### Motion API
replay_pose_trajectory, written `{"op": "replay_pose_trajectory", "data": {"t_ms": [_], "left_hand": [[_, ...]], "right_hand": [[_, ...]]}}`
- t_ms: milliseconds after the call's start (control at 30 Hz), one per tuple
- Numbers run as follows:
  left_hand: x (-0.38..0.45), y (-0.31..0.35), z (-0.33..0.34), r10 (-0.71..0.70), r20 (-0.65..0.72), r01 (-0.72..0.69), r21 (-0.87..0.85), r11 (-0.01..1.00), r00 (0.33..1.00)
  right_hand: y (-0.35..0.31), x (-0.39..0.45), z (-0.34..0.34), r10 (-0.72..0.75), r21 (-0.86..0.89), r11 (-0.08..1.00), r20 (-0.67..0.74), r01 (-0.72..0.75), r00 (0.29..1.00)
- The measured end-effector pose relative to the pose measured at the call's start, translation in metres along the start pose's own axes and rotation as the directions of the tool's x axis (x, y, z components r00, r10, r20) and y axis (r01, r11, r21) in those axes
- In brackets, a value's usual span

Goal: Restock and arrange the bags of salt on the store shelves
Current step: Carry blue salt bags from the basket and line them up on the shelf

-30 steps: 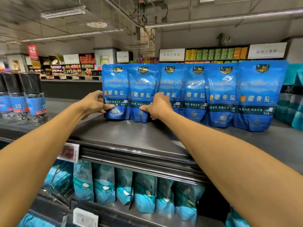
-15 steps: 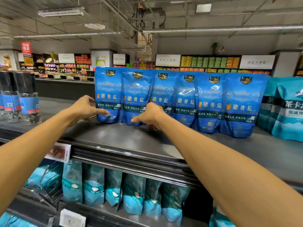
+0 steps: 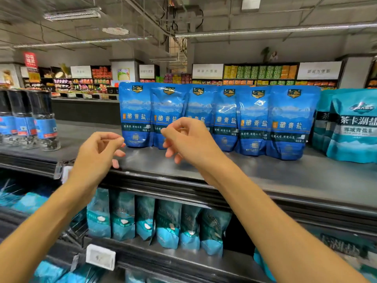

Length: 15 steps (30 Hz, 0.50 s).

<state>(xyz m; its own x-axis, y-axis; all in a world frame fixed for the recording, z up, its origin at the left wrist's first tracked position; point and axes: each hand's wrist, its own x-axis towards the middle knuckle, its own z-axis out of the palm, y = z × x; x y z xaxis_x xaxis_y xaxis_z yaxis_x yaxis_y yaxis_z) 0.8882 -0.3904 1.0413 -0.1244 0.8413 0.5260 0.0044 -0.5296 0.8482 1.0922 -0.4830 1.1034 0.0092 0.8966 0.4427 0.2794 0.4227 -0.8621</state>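
Several blue bags of salt [image 3: 255,119] stand upright in a row on the grey top shelf [image 3: 244,174], overlapping one another. My left hand [image 3: 98,154] hovers in front of the leftmost bag [image 3: 135,115], fingers loosely curled, holding nothing. My right hand [image 3: 189,141] hangs in front of the second and third bags, fingers relaxed and apart from them. Neither hand touches a bag.
Dark grinder bottles [image 3: 30,119] stand at the shelf's left end. Teal salt bags [image 3: 355,127] stand at the right end. More teal bags [image 3: 159,221] fill the shelf below, with price tags [image 3: 101,256] on the rails. Store aisles lie behind.
Both hands have let go of the lower edges of the left bags and drawn back toward me. The bags stay standing in their row.
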Motion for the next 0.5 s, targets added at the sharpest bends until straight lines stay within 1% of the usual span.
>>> {"op": "replay_pose_trajectory", "data": {"t_ms": [100,167,233,333,433,500], "left_hand": [[-0.050,0.008,-0.007,0.081,0.010,-0.080,-0.070,0.994,0.997],[-0.081,0.015,-0.015,0.163,0.017,-0.162,-0.048,0.986,0.986],[-0.112,0.019,-0.024,0.180,0.021,-0.179,-0.050,0.983,0.983],[-0.160,0.013,-0.043,0.114,-0.028,-0.117,-0.098,0.988,0.993],[-0.215,-0.004,-0.063,0.053,-0.082,-0.058,-0.063,0.996,0.995],[-0.255,-0.018,-0.073,-0.044,-0.127,0.036,-0.063,0.997,0.991]], "right_hand": [[0.003,-0.041,0.007,-0.071,0.136,0.988,-0.023,0.073,0.997],[0.013,-0.068,0.015,-0.090,0.199,0.975,-0.035,0.096,0.995],[0.029,-0.097,0.024,-0.093,0.252,0.963,-0.014,0.093,0.996],[0.061,-0.144,0.040,-0.069,0.301,0.951,0.003,0.065,0.998],[0.097,-0.189,0.062,0.032,0.352,0.935,0.045,-0.045,0.998],[0.120,-0.220,0.075,0.116,0.378,0.914,0.113,-0.150,0.987]]}}
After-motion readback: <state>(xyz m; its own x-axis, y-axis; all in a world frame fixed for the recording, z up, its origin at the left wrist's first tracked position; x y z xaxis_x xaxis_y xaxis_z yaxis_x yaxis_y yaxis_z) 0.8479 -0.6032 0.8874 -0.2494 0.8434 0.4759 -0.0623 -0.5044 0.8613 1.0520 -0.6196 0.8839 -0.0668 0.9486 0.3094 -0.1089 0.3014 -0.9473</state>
